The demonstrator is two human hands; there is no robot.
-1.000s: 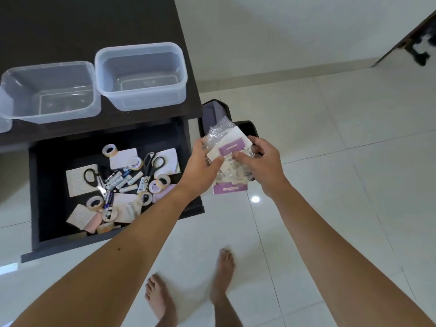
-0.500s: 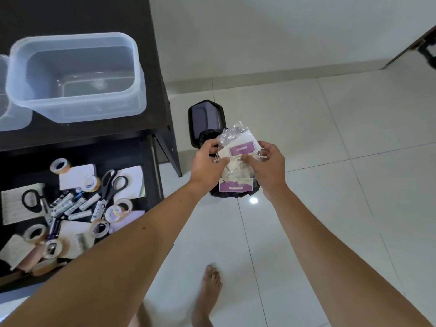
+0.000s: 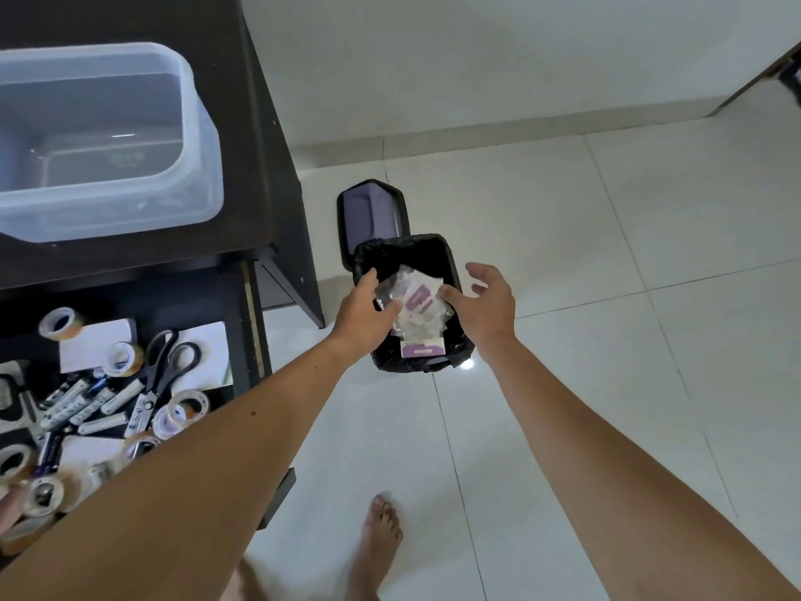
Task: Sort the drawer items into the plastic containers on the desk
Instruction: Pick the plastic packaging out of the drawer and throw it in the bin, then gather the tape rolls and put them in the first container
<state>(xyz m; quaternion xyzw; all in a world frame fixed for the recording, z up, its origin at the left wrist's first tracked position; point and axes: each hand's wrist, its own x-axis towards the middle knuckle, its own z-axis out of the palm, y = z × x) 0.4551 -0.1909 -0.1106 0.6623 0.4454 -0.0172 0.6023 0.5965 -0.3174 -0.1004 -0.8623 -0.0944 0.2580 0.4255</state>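
Observation:
My left hand [image 3: 362,312] and my right hand [image 3: 487,305] hover over a small black-lined bin [image 3: 450,258] on the floor. Between them is a bundle of clear plastic wrappers and purple-and-white cards [image 3: 418,305], inside the bin's opening. The left fingers still curl on the bundle's plastic edge. The right hand has its fingers spread and touches nothing. A clear plastic container [image 3: 190,136] stands on the dark desk [image 3: 130,19]. The open drawer [image 3: 247,323] at lower left holds tape rolls [image 3: 60,325], scissors [image 3: 160,362], batteries [image 3: 78,401] and paper pads.
The bin's lid [image 3: 372,214] stands raised behind it, next to the desk's leg. My bare foot [image 3: 377,540] rests on the white tiled floor below. A wall with a skirting board runs along the back.
The bundle has dropped lower into the bin's mouth. My right hand let go and opened. The view shifted right and closer, so only one container shows.

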